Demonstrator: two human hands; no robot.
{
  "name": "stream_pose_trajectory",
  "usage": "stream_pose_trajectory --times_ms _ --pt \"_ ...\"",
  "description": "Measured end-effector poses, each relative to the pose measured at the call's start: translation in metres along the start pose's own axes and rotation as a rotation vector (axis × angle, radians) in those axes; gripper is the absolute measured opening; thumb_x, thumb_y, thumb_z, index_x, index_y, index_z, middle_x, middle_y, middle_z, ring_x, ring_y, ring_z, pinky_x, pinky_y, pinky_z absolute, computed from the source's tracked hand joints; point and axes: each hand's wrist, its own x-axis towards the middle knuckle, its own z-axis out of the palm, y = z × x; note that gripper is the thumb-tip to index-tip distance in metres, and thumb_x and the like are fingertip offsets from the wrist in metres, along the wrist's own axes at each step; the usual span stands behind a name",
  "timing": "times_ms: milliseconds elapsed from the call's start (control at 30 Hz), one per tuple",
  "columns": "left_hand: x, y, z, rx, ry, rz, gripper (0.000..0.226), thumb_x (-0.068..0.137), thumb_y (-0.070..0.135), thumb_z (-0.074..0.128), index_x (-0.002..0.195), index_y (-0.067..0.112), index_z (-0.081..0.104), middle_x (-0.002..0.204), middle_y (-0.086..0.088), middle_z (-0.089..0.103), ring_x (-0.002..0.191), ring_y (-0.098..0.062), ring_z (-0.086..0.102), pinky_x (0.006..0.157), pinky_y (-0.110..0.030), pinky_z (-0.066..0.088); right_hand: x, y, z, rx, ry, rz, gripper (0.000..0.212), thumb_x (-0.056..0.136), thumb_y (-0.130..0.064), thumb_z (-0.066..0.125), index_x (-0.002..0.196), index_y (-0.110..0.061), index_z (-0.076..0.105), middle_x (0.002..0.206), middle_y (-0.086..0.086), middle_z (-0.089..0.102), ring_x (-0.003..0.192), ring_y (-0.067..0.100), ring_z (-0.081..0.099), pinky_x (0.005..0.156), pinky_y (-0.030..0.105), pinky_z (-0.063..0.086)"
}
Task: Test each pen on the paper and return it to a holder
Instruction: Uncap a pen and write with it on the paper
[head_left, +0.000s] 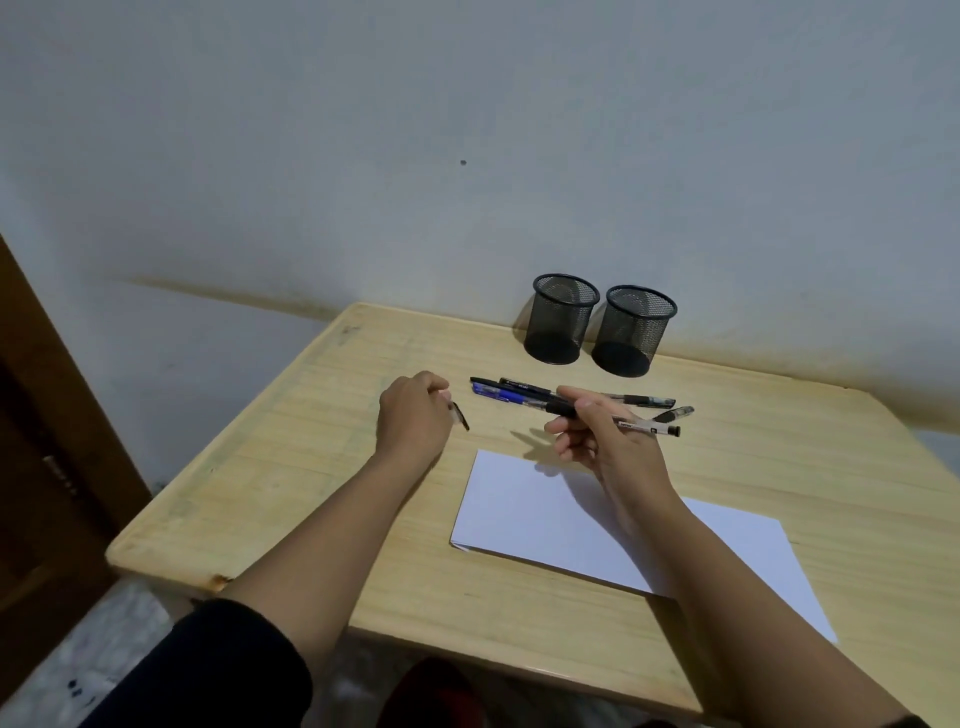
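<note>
The right hand (597, 431) pinches a pen (618, 418) in closed fingers, just above the paper (530, 514). The left hand (413, 418) curls shut on a pen cap (461, 415). Beyond the fingertips lie loose pens (498, 395) and 2 mesh holders (563, 318).

Two bare forearms reach in from the bottom edge, each ending in an ungloved hand, the left hand (413, 415) and the right hand (592, 426). The left arm wears a black sleeve (208, 670) pushed up to about the elbow, its cuff bunched in soft folds. No sleeve shows on the right arm except a dark sliver at the bottom corner.
</note>
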Motion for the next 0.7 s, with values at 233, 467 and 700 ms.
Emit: stream_pose_trajectory --times_ms 233,467,700 --pt "-0.067 0.0 -0.045 -0.052 -0.287 0.234 0.013 0.084 0.024 0.064 0.093 0.029 0.071 0.095 0.014 0.063 0.092 -0.004 0.057 0.071 -0.002 0.037 -0.017 0.003 0.013 -0.183 -0.209 0.065 0.017 0.086 0.002 0.055 0.083 -0.01 0.066 0.053 -0.001 0.048 0.049 0.008 0.039 0.046 0.017 0.031" --pt "-0.077 -0.028 -0.045 0.125 -0.377 0.42 0.023 0.081 0.029 0.069 0.104 0.03 0.072 0.106 0.016 0.07 0.103 -0.004 0.053 0.082 0.001 0.03 -0.026 0.008 0.032 -0.204 -0.412 0.14 0.017 0.093 -0.002 0.045 0.085 0.001 0.06 0.053 0.012 0.052 0.042 0.015 0.035 0.039 0.018 0.031" --pt "-0.074 -0.034 -0.042 0.113 -0.356 0.434 0.024 0.08 0.034 0.069 0.104 0.032 0.071 0.106 0.017 0.07 0.104 0.0 0.053 0.087 -0.005 0.034 -0.025 0.029 0.035 -0.346 -0.475 -0.014 0.016 0.082 -0.016 0.05 0.072 -0.008 0.06 0.06 0.023 0.06 0.048 0.038 0.043 0.053 0.037 0.036"
